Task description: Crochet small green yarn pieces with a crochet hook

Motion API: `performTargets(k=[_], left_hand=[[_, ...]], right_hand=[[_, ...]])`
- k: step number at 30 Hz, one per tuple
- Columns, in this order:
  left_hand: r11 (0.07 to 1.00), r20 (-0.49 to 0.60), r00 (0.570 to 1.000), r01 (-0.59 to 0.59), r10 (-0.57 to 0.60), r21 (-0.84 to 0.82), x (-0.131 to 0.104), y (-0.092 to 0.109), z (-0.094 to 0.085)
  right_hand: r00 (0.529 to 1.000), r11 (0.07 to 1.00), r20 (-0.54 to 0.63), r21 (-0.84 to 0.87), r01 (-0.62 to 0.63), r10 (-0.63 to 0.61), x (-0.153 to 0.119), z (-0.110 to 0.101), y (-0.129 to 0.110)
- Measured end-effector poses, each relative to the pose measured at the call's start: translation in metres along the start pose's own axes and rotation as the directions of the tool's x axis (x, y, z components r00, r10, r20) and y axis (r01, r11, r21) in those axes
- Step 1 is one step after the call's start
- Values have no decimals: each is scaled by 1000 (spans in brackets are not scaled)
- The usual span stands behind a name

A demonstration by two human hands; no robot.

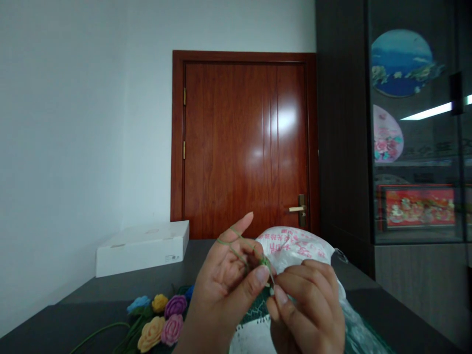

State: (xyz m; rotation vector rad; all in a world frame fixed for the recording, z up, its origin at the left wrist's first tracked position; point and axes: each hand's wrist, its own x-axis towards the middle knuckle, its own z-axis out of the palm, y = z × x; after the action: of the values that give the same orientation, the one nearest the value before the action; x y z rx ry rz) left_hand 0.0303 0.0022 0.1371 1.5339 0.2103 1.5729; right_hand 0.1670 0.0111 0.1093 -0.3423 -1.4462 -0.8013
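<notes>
Green yarn (236, 251) loops around the raised index finger of my left hand (230, 280). That hand's thumb and middle finger pinch a small green crocheted piece (264, 260). My right hand (308, 300), just to the right, grips a thin metal hook (272, 278) between thumb and fingers, its tip at the green piece. The two hands are close together. Crocheted flowers in blue, yellow, purple, pink and peach (151, 334) lie left of my left wrist.
A white box (143, 248) sits at the back left of the dark table (206, 250). Behind my hands is a white plastic bag (298, 243) with pink print. A white notepad (252, 338) lies below them. Beyond stand a brown door and a glass cabinet.
</notes>
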Motion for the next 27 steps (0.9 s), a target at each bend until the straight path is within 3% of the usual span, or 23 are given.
performTargets(k=[2, 8, 10, 12, 14, 15, 17, 18, 19, 20, 22, 23, 27], left_hand=[[998, 60, 997, -52, 50, 39, 4, 0, -5], [955, 85, 991, -119, 99, 272, 8, 4, -17], [950, 111, 990, -114, 85, 289, 7, 4, -20], [973, 156, 986, -88, 56, 212, 6, 4, -22], [997, 215, 977, -14, -4, 82, 6, 3, -23], [1000, 242, 970, 20, -22, 9, 6, 3, -23], [991, 286, 957, 84, -52, -100, 6, 2, -22], [986, 289, 955, 111, -72, -121, 6, 2, -21], [982, 287, 954, 128, -85, -136, 5, 2, -21], [980, 280, 956, 136, -91, -143, 5, 2, -21], [981, 250, 964, 126, -87, -145, 5, 2, -20], [984, 223, 971, 113, -81, -135, 5, 2, -20], [996, 99, 994, 58, -51, -68, 5, 3, -14]], right_hand=[[998, 999, -56, -39, 6, -8, 8, -2, 0], [999, 997, 16, 70, 42, -43, 25, -12, 2], [1000, 986, 19, 165, -27, 24, 24, -14, 3], [981, 938, 58, 288, -196, 187, 21, -15, 4], [903, 797, 123, 433, -421, 411, 19, -14, 5], [829, 668, 184, 513, -539, 528, 18, -12, 5], [619, 299, 369, 634, -713, 693, 19, -7, 4], [516, 94, 471, 667, -739, 716, 20, -4, 3], [438, -81, 557, 678, -731, 705, 20, 0, 2], [396, -214, 623, 679, -703, 675, 20, 3, 2], [379, -351, 688, 674, -650, 618, 18, 9, 1], [388, -367, 692, 679, -636, 609, 17, 11, 1], [476, -228, 601, 743, -630, 643, 13, 15, 1]])
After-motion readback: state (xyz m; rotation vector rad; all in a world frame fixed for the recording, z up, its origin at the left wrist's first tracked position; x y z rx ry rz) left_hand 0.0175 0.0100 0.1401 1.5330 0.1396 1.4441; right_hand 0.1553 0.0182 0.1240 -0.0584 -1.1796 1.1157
